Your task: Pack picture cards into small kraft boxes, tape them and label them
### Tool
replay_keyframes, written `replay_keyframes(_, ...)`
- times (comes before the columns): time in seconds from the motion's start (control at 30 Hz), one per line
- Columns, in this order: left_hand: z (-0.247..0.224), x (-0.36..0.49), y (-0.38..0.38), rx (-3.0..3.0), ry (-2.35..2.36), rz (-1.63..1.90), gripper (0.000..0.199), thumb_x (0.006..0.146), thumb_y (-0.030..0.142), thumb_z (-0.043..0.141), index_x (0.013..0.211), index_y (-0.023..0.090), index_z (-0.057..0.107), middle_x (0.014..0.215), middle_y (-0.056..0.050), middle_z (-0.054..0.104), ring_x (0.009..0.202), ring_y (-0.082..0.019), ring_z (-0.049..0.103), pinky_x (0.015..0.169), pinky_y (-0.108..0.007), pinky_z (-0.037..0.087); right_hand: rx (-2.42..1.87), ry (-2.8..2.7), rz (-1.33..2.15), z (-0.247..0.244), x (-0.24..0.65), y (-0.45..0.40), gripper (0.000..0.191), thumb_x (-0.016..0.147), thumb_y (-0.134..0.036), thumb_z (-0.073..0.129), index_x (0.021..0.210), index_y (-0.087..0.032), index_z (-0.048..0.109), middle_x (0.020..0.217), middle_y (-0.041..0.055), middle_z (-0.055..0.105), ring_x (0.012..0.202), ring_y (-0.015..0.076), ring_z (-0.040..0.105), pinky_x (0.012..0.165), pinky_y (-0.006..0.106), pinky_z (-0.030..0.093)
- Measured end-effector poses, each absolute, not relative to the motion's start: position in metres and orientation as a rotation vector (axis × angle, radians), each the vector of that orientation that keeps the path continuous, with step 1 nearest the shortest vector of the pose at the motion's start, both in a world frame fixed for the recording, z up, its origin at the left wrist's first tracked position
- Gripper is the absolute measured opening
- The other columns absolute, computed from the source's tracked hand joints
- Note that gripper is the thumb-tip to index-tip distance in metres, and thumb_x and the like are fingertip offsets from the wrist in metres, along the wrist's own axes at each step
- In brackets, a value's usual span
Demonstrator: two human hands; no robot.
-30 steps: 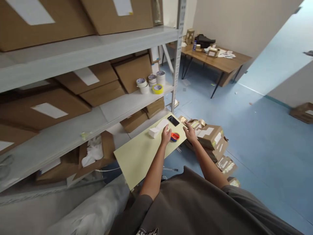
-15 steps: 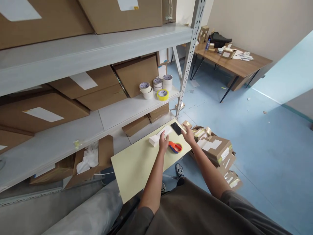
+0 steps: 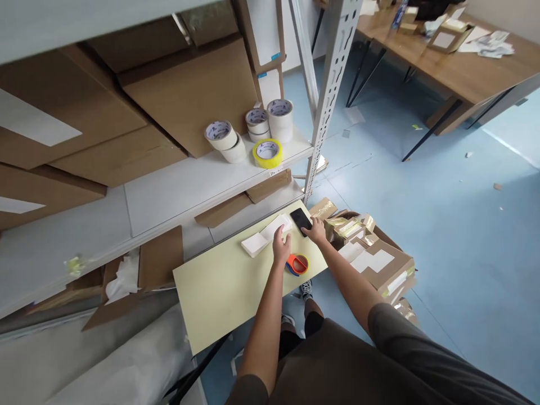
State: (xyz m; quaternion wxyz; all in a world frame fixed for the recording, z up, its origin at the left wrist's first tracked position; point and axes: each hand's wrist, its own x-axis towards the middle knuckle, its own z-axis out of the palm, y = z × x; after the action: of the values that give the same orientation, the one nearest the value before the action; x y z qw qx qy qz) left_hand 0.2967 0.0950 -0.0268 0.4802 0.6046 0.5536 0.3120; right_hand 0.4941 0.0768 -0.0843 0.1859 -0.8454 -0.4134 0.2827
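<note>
A pale yellow table (image 3: 219,292) stands in front of me. Near its far right corner lies a black phone (image 3: 300,221), screen up. My right hand (image 3: 316,230) is at the phone's near right edge, thumb tip touching or just over it, fingers apart. My left hand (image 3: 281,247) hovers over the tabletop with thumb and fingers spread and nothing between them. Just beyond it is a folded stack of white paper labels (image 3: 255,244), one end stretched toward the phone. An orange and blue tape dispenser (image 3: 297,264) with a yellow-edged roll sits beside my left hand.
On the grey shelf (image 3: 160,197) are white tape rolls (image 3: 280,119), a yellow tape roll (image 3: 267,153) and large cartons (image 3: 198,95). Packed parcels (image 3: 379,264) are heaped on the floor at the table's right. A wooden desk (image 3: 426,62) stands at the back right.
My view has tilted down and moved closer to the shelf. My right hand has come in to the phone's edge. My left hand stays open beside the labels.
</note>
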Motion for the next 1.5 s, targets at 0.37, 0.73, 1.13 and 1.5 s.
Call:
replay_keyframes(0.37,-0.062,0.268,0.079,1.374,1.499,0.722,0.051,0.101,0.039,0.06,0.151,0.029,0.056,0.158,-0.012,0.055,0.141,-0.029,0.054,0.109,-0.044,0.053,-2.392,-1.084,0.686,-0.146,0.5,0.111,0.068,0.089,-0.041,0.068,0.15,-0.019,0.05,0.163,0.0219,0.041,0.149,0.0407,0.035,0.115,0.057,0.039)
replay_keyframes(0.73,-0.049,0.258,0.079,1.347,1.51,0.742,0.051,0.1,0.039,0.061,0.15,0.03,0.056,0.159,-0.011,0.054,0.139,-0.029,0.055,0.108,-0.043,0.052,-2.259,-1.189,0.629,-0.11,0.5,0.106,0.061,0.093,-0.042,0.059,0.147,-0.015,0.053,0.161,0.0223,0.045,0.15,0.0397,0.035,0.12,0.056,0.035)
replay_keyframes(1.13,0.012,0.218,0.069,1.341,1.53,0.91,0.051,0.1,0.042,0.061,0.149,0.028,0.058,0.156,-0.012,0.056,0.14,-0.028,0.055,0.109,-0.043,0.052,-1.885,-1.603,0.475,-0.016,0.413,0.021,0.056,0.097,-0.038,0.055,0.149,-0.02,0.053,0.157,0.0189,0.05,0.148,0.036,0.042,0.121,0.06,0.039)
replay_keyframes(1.5,0.003,0.158,0.015,1.331,1.489,0.826,0.051,0.1,0.04,0.061,0.149,0.026,0.058,0.154,-0.013,0.058,0.141,-0.029,0.055,0.112,-0.043,0.051,-2.124,-1.676,0.695,-0.04,0.353,-0.039,0.043,0.091,-0.027,0.058,0.132,-0.017,0.066,0.128,0.0174,0.071,0.123,0.0322,0.062,0.106,0.045,0.051)
